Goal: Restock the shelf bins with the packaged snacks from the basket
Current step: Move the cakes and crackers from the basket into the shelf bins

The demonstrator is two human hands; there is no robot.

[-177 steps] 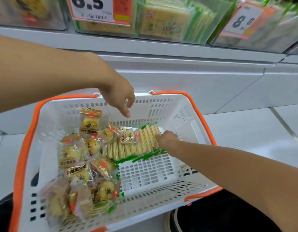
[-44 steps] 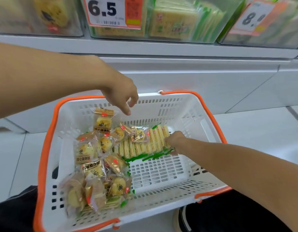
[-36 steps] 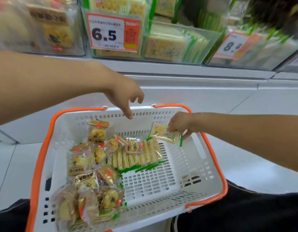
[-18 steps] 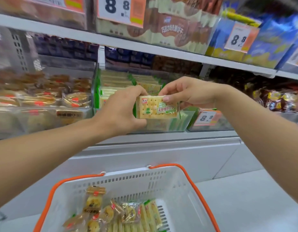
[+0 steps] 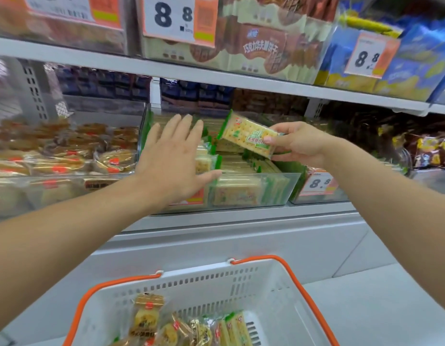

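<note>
Right hand (image 5: 297,143) pinching one end of a green-edged cracker packet (image 5: 246,136), held tilted above the clear shelf bin (image 5: 279,188) stocked with matching packets; left hand (image 5: 175,158) flat with fingers (image 5: 184,126) spread over the left part of the same bin. The bin stands at the front edge of the lower shelf (image 5: 241,214), a bin of wrapped pastries (image 5: 66,156) to its left. Bottom: white basket (image 5: 216,278) with orange handles, holding pastry and cracker packets.

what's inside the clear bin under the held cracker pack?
The clear bin holds green-edged cracker packs standing in rows. The left hand covers its left part, the right hand's cracker pack part of the back.
</note>
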